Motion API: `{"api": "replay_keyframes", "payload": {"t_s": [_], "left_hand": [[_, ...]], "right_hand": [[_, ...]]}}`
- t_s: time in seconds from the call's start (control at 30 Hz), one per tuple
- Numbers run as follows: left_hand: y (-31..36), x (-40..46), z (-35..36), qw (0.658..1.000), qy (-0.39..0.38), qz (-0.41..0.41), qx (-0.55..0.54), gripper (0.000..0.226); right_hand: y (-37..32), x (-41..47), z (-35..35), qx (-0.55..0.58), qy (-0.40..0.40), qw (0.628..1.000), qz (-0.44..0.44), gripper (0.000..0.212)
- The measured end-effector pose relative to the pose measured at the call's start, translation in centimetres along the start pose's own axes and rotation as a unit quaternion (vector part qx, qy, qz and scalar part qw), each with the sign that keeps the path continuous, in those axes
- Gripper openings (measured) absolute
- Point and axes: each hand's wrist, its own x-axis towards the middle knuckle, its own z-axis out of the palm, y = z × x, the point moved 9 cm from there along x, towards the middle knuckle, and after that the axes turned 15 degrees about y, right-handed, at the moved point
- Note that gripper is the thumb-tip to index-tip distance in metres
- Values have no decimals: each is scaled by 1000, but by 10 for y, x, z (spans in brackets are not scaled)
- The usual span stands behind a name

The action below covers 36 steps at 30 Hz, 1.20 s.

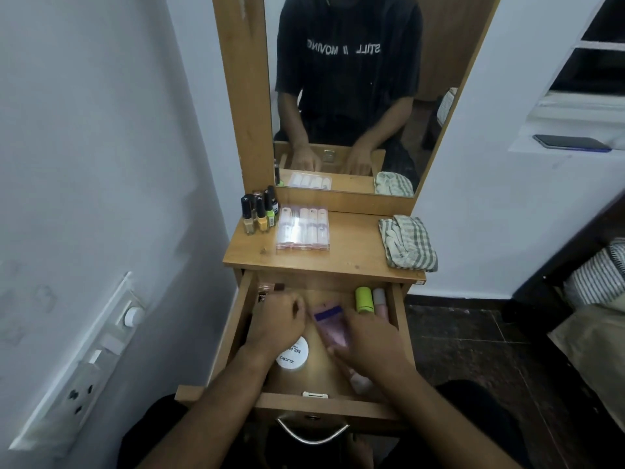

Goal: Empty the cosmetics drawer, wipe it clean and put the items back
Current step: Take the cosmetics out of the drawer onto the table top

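Note:
The wooden drawer [324, 406] is pulled open below the dresser top. Both of my hands are inside it. My left hand [275, 319] is curled over the left side, near small dark and copper items [269, 288]; what it holds is hidden. My right hand [367, 340] closes around a purple tube [329, 316] in the middle. A white round jar [294, 358] lies partly under my left wrist. At the back right, a green container [364, 299] and a pink tube with a grey cap [380, 301] lie side by side. A pale pink item [360, 382] shows under my right wrist.
On the dresser top stand several nail polish bottles [258, 214], a clear case of pink tubes [302, 228] and a striped cloth [407, 247]. A mirror [348, 96] rises behind. A wall with a switchboard [84, 367] is on the left, a bed [595, 299] on the right.

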Motion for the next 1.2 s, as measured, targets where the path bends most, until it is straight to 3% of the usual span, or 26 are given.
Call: {"api": "replay_keyframes", "payload": {"t_s": [0.07,0.13,0.27,0.43,0.5,0.57,0.67,0.73,0.87,1.0,1.2], "left_hand": [[0,-10,19,994,-104,1,46,15],[5,-14,23,992,-118,13,47,13],[0,-5,7,998,-42,-19,-34,12],[-23,7,-17,990,93,-79,-75,19],[-22,4,-12,993,60,-79,-64,22],[-16,-3,4,997,-39,-59,-28,28],[-12,-16,26,984,-161,-13,69,25],[-10,-18,29,981,-171,18,92,23],[-4,-21,34,971,-184,75,134,45],[7,-25,36,952,-196,123,202,43],[21,-44,31,939,-205,125,244,42]], "right_hand": [[-5,-6,7,-5,-20,1000,-1,55],[-11,-9,10,0,-34,999,-4,53],[-15,-5,-16,21,0,1000,20,48],[-19,18,-84,25,37,999,6,61],[-15,33,-102,55,35,997,33,67],[-13,44,-111,68,12,996,48,66],[-15,50,-124,107,-29,993,42,50],[-12,55,-139,137,-18,990,43,40],[8,77,-147,150,79,981,97,41],[13,97,-140,86,167,976,108,45],[-1,129,-107,13,200,974,104,50]]}}
